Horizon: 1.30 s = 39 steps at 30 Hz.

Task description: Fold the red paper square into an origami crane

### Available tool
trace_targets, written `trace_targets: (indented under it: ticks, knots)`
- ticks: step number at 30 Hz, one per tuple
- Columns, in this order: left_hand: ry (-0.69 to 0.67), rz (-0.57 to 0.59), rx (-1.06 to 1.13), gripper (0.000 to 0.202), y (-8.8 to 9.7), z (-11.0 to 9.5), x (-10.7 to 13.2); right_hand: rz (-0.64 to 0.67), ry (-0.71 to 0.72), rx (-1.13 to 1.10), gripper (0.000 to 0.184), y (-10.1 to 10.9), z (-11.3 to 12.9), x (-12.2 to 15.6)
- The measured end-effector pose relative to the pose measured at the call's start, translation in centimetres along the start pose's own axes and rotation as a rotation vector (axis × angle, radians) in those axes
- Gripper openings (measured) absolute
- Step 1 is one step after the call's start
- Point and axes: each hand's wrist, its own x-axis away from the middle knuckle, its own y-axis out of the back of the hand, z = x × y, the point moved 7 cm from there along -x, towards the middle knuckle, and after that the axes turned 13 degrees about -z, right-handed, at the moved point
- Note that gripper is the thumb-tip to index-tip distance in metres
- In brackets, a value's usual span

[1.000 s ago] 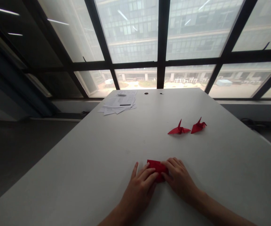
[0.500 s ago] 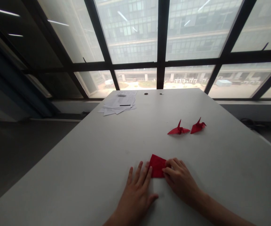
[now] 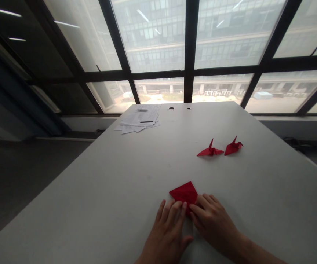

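Note:
A folded piece of red origami paper (image 3: pixel 185 192) lies flat on the white table between my hands. My left hand (image 3: pixel 167 229) rests with its fingers stretched out, the fingertips touching the paper's near left edge. My right hand (image 3: pixel 212 219) has its fingers curled and pinches the paper at its right edge; part of the paper is hidden beneath the fingers. Farther off, to the right, stand a red paper crane (image 3: pixel 210 150) and a second red paper crane (image 3: pixel 233 146), close side by side.
The white table (image 3: pixel 98 187) runs away to tall windows with dark frames. Several loose paper sheets (image 3: pixel 138 121) lie at its far left, with a dark thin object (image 3: pixel 146 121) on top. Two small round holes are near the far edge. A blue curtain (image 3: pixel 18 84) hangs at the left.
The red paper has turned, so a corner now points left and another points away. My left hand has shifted right and slightly nearer; my right hand has come slightly nearer, still pinching the paper.

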Motion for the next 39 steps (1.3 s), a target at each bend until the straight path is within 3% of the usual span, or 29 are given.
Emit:
trace_targets:
  ticks: [4,8,11,18,22,29,35,39]
  knots:
    - [0.045,0.047,0.039,0.061,-0.7,1.1,-0.1,-0.028,-0.039,-0.141,0.014,0.0,-0.5,0.1]
    - [0.04,0.078,0.108,0.054,-0.9,1.6,-0.5,-0.162,-0.202,-0.1,0.028,0.5,-4.0,-0.8]
    - [0.024,0.106,0.199,0.048,-0.9,1.6,-0.9,-0.13,-0.299,-0.116,0.031,0.0,-5.7,-0.9]
    - [0.057,0.155,0.296,0.033,-0.8,1.7,-1.5,-0.072,-0.354,-0.225,0.039,-0.1,-5.0,-0.5]
    - [0.054,0.172,0.314,0.031,-0.9,1.7,-1.6,-0.075,-0.384,-0.395,0.039,-0.4,-4.7,-0.4]
    - [0.094,0.124,0.361,0.036,-0.4,1.6,-1.6,-0.034,-0.232,-0.591,0.039,-0.7,-2.4,-0.3]
    - [0.113,0.08,0.454,0.038,-0.1,1.8,-1.9,0.054,-0.043,-0.457,0.018,-0.4,-0.6,-0.3]
    - [0.136,0.037,0.432,0.039,-0.3,2.2,-1.9,0.06,0.057,-0.386,0.014,0.0,-0.2,-0.2]
